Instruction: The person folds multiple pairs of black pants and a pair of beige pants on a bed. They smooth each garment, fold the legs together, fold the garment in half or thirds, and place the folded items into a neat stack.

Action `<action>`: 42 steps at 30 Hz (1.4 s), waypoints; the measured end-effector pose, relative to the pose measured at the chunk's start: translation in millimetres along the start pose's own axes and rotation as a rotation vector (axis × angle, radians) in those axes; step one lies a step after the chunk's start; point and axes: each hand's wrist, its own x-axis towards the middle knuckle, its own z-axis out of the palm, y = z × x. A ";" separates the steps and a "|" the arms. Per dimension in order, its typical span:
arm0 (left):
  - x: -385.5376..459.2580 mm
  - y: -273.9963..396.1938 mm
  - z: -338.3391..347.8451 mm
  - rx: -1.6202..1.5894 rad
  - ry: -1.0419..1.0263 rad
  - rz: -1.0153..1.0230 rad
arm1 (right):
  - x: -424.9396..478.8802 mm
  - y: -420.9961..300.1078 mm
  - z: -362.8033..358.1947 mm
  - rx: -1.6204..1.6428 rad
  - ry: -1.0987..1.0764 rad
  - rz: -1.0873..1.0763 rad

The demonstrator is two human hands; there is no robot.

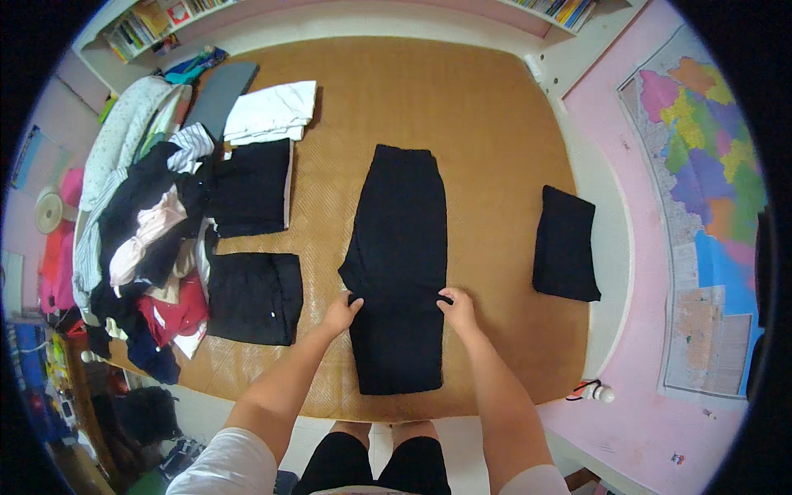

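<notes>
A pair of black trousers (pixel 402 223) lies lengthwise before me on the woven mat (pixel 495 185) that covers the bed, one leg over the other. The waistband is at the far end and the hems point towards me. My left hand (pixel 341 313) pinches the trousers' left edge just below the crotch. Opposite it, my right hand (pixel 458 310) pinches the right edge between thumb and fingers. Part of the cloth under the fingertips is hidden.
On the left lies a heap of loose clothes (pixel 154 229). Beside it are folded black garments (pixel 253 297) and folded white cloth (pixel 272 111). A folded black garment (pixel 566 244) lies near the right edge. Bookshelves (pixel 142 31) and a wall map (pixel 705 185) border the bed.
</notes>
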 end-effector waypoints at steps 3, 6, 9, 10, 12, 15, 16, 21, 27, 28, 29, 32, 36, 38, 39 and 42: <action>32.9 -9.4 9.5 0.038 0.000 -0.037 | 25.2 25.2 22.6 0.078 0.010 0.010; 51.4 -11.9 10.4 -0.057 0.044 0.003 | 48.8 16.7 26.0 0.203 0.043 -0.009; 65.4 -29.7 21.2 -0.211 0.040 0.069 | 58.5 20.0 33.3 0.172 0.095 0.013; 63.4 -33.2 24.8 -0.318 0.017 0.066 | 54.6 20.6 35.1 0.065 0.115 -0.005; 57.9 -35.2 28.2 -0.534 -0.017 0.068 | 42.1 9.6 40.8 -0.106 0.164 0.007; 49.9 -40.4 31.3 -0.712 0.017 -0.157 | 24.2 11.5 51.5 -0.109 0.282 0.148; 46.7 -38.5 33.5 -0.811 0.051 -0.169 | 21.2 18.9 54.2 -0.110 0.308 0.166; 44.7 -48.4 41.0 -0.644 0.062 -0.118 | 29.7 25.7 59.0 -0.162 0.319 0.260; 52.0 -36.9 39.0 -0.687 0.115 -0.232 | 35.3 22.6 64.5 -0.171 0.322 0.326; 53.6 -43.6 42.9 -0.696 0.152 -0.240 | 35.2 29.8 67.4 -0.139 0.335 0.283; 54.2 -50.9 45.5 -0.705 0.190 -0.248 | 35.0 36.8 70.0 -0.105 0.348 0.240; 54.4 -38.2 46.9 -0.672 0.167 -0.319 | 31.5 62.3 66.5 0.080 0.398 0.200; 64.0 -35.8 41.0 -0.836 0.263 -0.494 | 33.4 66.3 63.8 0.121 0.349 0.164; 66.2 -35.1 42.1 -0.772 0.296 -0.488 | 37.0 67.7 62.3 0.183 0.331 0.211; 66.2 -35.1 42.1 -0.738 0.313 -0.485 | 38.2 69.5 61.4 0.215 0.322 0.235; 65.8 -34.8 43.8 -0.707 0.334 -0.403 | 38.8 74.6 59.7 0.170 0.290 0.265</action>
